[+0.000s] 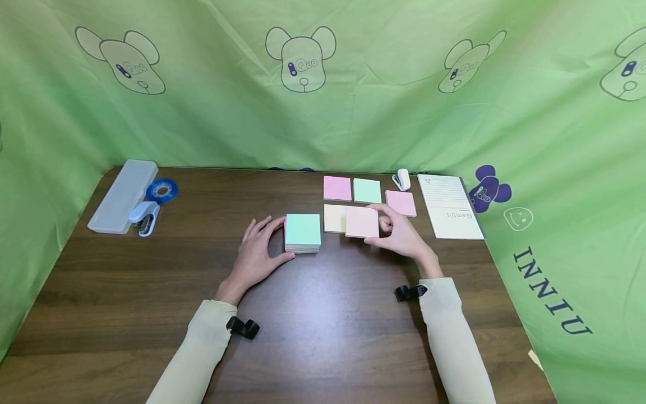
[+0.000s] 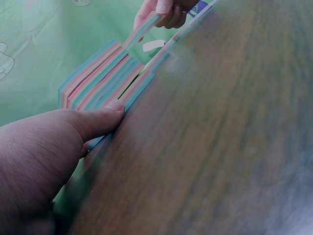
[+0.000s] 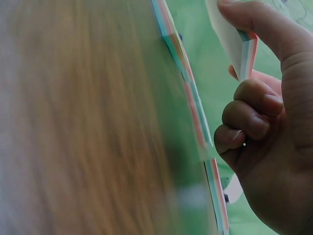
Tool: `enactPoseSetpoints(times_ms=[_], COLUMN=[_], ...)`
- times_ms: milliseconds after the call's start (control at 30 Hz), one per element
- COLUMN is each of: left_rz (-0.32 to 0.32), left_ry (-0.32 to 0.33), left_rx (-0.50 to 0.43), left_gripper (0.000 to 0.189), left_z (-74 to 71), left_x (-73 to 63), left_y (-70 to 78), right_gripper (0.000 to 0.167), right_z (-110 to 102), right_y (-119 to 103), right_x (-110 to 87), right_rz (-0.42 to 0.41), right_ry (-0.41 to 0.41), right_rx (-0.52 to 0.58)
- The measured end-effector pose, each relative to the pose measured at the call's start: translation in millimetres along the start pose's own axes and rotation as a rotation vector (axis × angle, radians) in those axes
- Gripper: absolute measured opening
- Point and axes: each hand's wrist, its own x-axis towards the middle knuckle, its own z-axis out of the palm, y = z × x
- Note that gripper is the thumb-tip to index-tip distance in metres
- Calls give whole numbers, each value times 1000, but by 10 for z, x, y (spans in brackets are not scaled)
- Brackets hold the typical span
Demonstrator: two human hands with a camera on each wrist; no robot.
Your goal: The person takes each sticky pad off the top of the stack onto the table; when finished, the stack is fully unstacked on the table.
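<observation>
A tall stack of sticky note pads (image 1: 302,231), mint green on top, stands on the table in the head view. My left hand (image 1: 256,252) holds it from the left, thumb at the near edge and index finger at the far corner. In the left wrist view the thumb (image 2: 102,120) presses low on the striped sides of the stack. My right hand (image 1: 401,233) pinches a pink sticky note pad (image 1: 361,222) between thumb and index finger, the other fingers curled in. This pad is raised and overlaps a cream sticky note pad (image 1: 333,218) in the head view.
Behind lie a pink pad (image 1: 337,188), a mint pad (image 1: 367,191) and another pink pad (image 1: 401,203). A white stapler (image 1: 402,179) and a notebook (image 1: 451,210) are at right. At left sit a clear case (image 1: 123,196), blue tape (image 1: 162,191) and a blue stapler (image 1: 144,216).
</observation>
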Motion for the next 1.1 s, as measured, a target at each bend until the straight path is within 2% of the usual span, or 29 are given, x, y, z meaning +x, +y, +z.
enactPoseSetpoints(times_ms=[533,733,1100], left_rz=[-9,-9,-16], left_ry=[-5,-3,-4], left_rx=[14,13,4], left_gripper=[93,93,93], left_z=[0,2,7], left_x=[5,4,-2], left_y=[-3,-4,-6], right_gripper=[77,74,72], right_z=[-154,-189,-202], right_y=[143,204,221], right_x=[-62,-73,-65], right_rz=[39,27,50], right_ry=[-4,-5,-38], right_rx=[-45,-60,-189])
